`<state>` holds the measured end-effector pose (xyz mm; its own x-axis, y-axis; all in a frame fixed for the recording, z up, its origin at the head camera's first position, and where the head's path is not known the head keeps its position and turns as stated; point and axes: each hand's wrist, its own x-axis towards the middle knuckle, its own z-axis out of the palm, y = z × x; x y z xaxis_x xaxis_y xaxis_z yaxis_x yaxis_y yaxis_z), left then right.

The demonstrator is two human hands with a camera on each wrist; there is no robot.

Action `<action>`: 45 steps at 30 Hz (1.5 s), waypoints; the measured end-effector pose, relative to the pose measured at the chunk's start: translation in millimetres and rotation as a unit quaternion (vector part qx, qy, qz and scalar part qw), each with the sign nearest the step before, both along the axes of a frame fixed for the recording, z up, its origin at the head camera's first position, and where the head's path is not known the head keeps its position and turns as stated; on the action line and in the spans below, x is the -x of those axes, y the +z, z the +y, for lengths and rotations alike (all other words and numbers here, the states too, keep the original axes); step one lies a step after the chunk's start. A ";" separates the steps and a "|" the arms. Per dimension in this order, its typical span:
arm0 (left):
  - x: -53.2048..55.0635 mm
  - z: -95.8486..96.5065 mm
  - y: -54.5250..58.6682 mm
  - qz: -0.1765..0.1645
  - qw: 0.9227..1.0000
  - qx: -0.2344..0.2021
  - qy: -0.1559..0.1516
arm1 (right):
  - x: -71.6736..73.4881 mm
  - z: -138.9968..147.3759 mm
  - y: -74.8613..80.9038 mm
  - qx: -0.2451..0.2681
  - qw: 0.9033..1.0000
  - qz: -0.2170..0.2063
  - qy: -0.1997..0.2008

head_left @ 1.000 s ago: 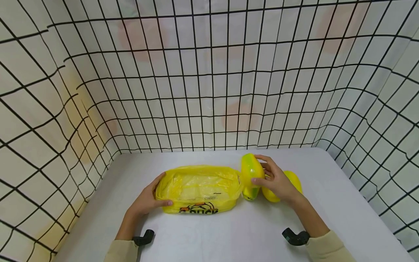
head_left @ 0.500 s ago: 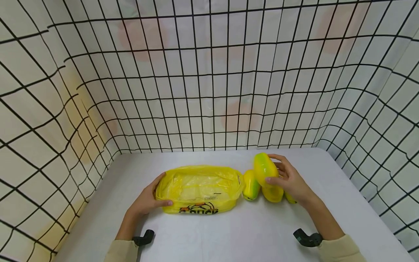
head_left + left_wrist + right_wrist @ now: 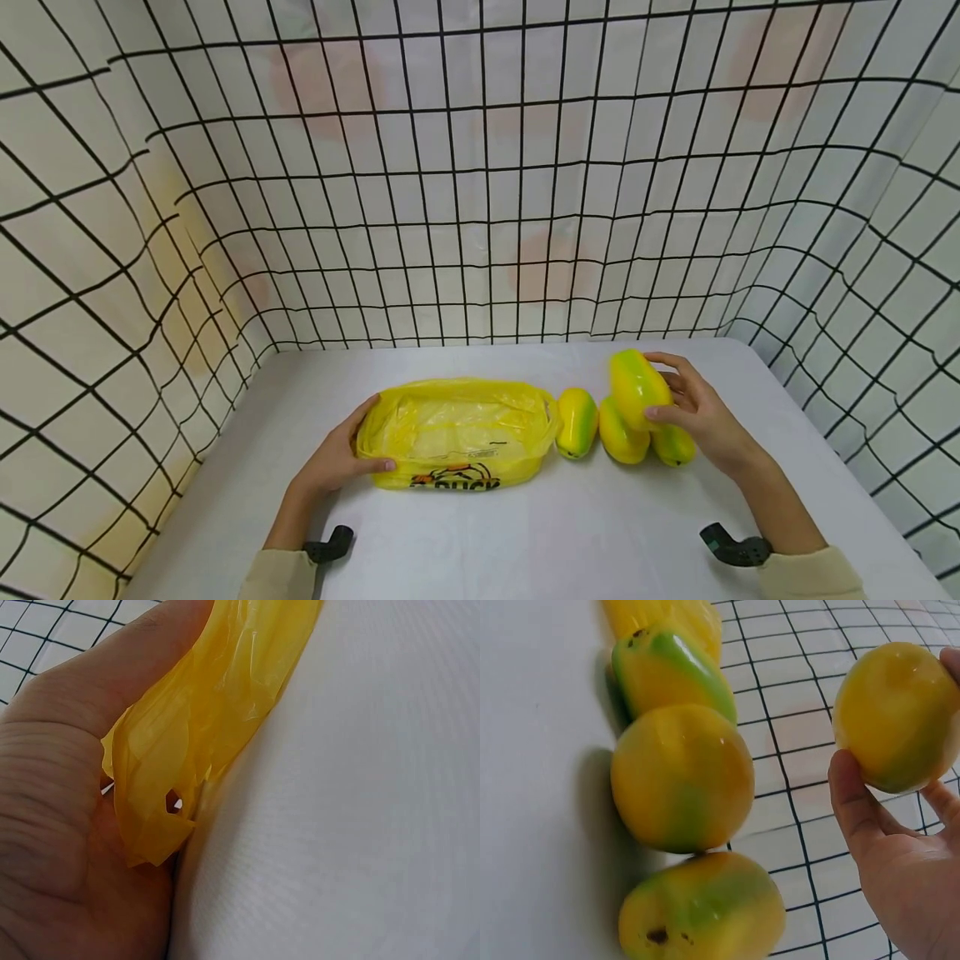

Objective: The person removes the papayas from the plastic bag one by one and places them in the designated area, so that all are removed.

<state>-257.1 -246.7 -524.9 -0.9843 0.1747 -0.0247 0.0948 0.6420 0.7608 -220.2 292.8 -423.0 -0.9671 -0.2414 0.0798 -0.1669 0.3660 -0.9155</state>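
My left hand (image 3: 333, 458) grips the left end of a yellow plastic bag (image 3: 517, 473), its thumb over the front edge. The bag lies with its mouth spread wide and dark print on its front. In the left wrist view, a crumpled bit of the bag (image 3: 154, 780) sits between thumb and fingers. My right hand (image 3: 705, 421) holds a yellow-green mango (image 3: 636, 383) by thumb and fingertips, raised above the table. Below and left of it, three more mangoes lie in a row: one mango (image 3: 577, 423) beside the bag, a middle mango (image 3: 621, 440) and a right-hand mango (image 3: 675, 447).
A white-covered table (image 3: 480, 542) bears everything. Black wire-grid panels (image 3: 487, 200) stand at the back and both sides, with pale sheeting behind them. Each wrist wears a black camera mount, such as the right mount (image 3: 735, 550).
My right hand has carried the held mango rightward, away from the bag's right end, uncovering the mangoes below it. My left hand and the bag have stayed put.
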 end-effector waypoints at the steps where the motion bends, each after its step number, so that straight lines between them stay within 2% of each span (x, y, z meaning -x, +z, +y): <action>1: 0.0 0.0 0.1 0.001 1.000 0.001 -0.002 | -0.1 3.1 -0.3 -0.002 1.000 0.002 0.001; 10: -0.9 -2.3 2.8 0.008 1.000 -0.001 -0.008 | 2.2 33.3 -8.7 -0.009 1.000 -0.001 -0.019; 16: -0.5 -1.8 2.3 0.011 1.000 0.004 -0.013 | 3.6 60.6 -16.4 -0.014 0.999 0.024 -0.027; 21: 0.6 -0.6 0.5 0.006 1.000 -0.003 -0.015 | 4.0 81.8 -23.8 -0.016 0.999 0.024 -0.025; 27: 0.2 -0.3 2.2 0.001 1.000 0.001 -0.001 | 8.3 92.7 -34.5 -0.026 0.999 0.002 -0.039; 34: 0.2 -2.1 0.7 0.008 1.000 -0.003 -0.012 | 6.2 104.9 -42.9 -0.056 0.998 -0.012 -0.037; 39: -0.2 -2.9 0.8 0.009 1.000 -0.003 -0.013 | 7.0 113.4 -48.7 -0.089 0.993 -0.042 -0.065; 45: 0.1 -1.8 -0.4 0.006 1.000 -0.002 -0.011 | 7.2 120.7 -53.3 -0.092 0.992 -0.067 -0.056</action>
<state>-257.1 -248.5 -525.3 -0.9804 0.1965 -0.0132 0.1175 0.6371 0.7617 -227.5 413.5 -476.4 -0.9876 -0.1313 -0.0863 0.0019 0.5391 -0.8423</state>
